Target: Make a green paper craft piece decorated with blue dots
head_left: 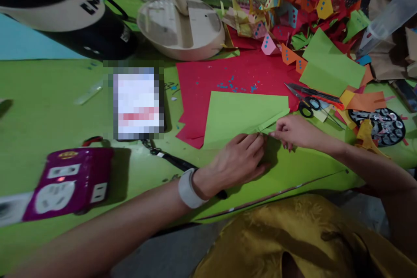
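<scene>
A light green paper sheet (244,115) lies over a red sheet (195,91) in front of me, with a narrow strip folded up along its near right edge. My left hand (243,158), with a pale band on its wrist, presses its closed fingers on that folded edge. Just right of it, my right hand (291,132) pinches the near end of the same fold. The fingertips of both hands almost meet. Black-handled scissors (306,106) and an orange cutter (325,97) rest beyond my right hand. Small blue dots lie scattered on the red sheet.
A phone (138,104) with a black strap and a purple power socket box (70,182) lie at left. Behind them stand a large dark bottle (87,17) and a round white base (202,30). Folded coloured papers (293,13) pile up at the back right.
</scene>
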A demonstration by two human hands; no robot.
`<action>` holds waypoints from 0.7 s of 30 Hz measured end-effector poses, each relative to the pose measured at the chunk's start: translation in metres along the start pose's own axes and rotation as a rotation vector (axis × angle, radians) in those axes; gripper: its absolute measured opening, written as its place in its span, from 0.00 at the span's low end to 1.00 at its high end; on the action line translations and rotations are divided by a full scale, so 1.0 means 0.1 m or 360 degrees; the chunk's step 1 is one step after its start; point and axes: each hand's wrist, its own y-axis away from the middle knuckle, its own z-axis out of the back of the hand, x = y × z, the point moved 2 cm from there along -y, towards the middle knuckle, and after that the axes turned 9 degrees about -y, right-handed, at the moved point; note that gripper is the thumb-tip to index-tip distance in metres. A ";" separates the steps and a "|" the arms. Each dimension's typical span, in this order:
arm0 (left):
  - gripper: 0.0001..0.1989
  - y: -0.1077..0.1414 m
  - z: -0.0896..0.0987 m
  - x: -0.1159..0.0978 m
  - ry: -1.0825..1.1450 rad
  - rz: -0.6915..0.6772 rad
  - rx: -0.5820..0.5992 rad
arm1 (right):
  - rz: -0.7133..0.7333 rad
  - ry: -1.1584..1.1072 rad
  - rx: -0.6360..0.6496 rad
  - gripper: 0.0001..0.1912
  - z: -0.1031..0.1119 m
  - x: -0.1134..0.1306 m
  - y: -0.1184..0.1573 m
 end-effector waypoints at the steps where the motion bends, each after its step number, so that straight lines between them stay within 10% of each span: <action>1: 0.18 0.00 0.00 0.00 0.0028 0.0003 0.0001 | -0.0016 -0.0042 0.0017 0.18 0.01 -0.01 -0.01; 21: 0.18 -0.01 0.00 0.00 0.0016 0.0006 0.0052 | -0.0176 -0.0377 0.0137 0.18 0.14 -0.07 -0.08</action>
